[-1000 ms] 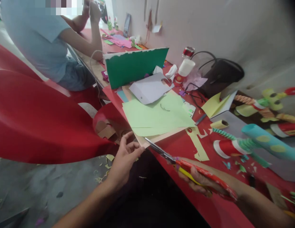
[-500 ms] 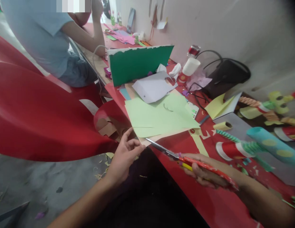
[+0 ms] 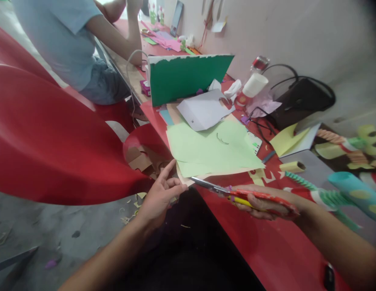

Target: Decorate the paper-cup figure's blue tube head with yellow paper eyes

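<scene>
Barely anything's changed: left hand [image 3: 161, 199] still pinching the peach sheet [image 3: 182, 173] by its corner, under green paper [image 3: 212, 151] at the tabletop [image 3: 251, 244] edge. Right hand [image 3: 257, 204]'s clamped round the scissors [image 3: 210, 186], now tilted flatter; progress seems minimal. Black handbag [image 3: 301, 101] nearby, can't see inside.

Paper-craft workspace: scissors [image 3: 242, 194], pale green sheets [image 3: 203, 149], floor scraps [image 3: 141, 195]

Pale wall [image 3: 297, 32], red-topped table [image 3: 254, 250] along it, glossy red chair [image 3: 54, 141], grey floor [image 3: 91, 222]
</scene>
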### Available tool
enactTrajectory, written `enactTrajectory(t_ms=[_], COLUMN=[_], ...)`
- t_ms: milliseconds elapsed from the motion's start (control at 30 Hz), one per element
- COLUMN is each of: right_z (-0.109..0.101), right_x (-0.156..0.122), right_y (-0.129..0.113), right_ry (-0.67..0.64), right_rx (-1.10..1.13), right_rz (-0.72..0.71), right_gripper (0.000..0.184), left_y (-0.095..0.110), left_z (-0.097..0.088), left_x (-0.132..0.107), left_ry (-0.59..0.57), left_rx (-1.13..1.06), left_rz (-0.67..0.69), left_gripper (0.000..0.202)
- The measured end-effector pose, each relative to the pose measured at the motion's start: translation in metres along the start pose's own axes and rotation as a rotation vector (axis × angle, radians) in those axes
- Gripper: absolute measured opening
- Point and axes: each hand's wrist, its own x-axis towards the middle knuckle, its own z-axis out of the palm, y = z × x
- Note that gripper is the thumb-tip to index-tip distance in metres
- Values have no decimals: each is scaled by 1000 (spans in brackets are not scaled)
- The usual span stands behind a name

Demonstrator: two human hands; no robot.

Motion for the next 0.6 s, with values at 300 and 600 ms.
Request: enactTrajectory(t_ms=[300,600], right_z=[-2,-3], right_x=[-1,4], right_y=[1,2], right_ry=[-15,-15], right_rx=[36,18], right_rz=[67,35], right_gripper=[53,39], left_y=[0,2], left_z=[-5,-3], left_x=[-1,-1], left_ry=[-53,-71], left_rx=[41,15], left_rz=[-24,-16], left_gripper=[95,95])
